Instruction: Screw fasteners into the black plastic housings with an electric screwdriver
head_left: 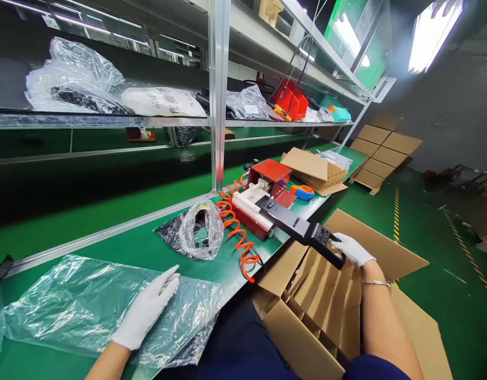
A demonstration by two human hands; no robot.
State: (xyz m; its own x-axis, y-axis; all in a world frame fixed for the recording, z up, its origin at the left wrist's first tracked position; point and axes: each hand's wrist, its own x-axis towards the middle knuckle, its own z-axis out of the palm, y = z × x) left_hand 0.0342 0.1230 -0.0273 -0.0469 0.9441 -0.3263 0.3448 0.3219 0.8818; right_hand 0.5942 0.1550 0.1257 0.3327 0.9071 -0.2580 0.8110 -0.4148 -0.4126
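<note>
left hand [148, 306], white-gloved, lies flat on a clear plastic bag [69, 301] on the green bench [136, 247]; fingers stretched, gripping nothing i can see. right hand [352, 249], gloved too, has its fingers curled round the handle end of a long black device [294, 224]. device slants over the bench edge, far end at a red-and-white fixture [247, 203]; contact there, cannot tell. below the right hand, a cardboard carton [302, 338], flaps spread, corrugated dividers [326, 295] inside. left of the fixture, an orange coiled hose [243, 245], then a bag of small black parts [172, 229]. farther along the bench, a blue-and-orange ring [304, 194] beside cardboard sheets [306, 163]. on the shelf [108, 121] above, bagged items and a red bin [294, 103]. beyond, stacked boxes [385, 155].
</note>
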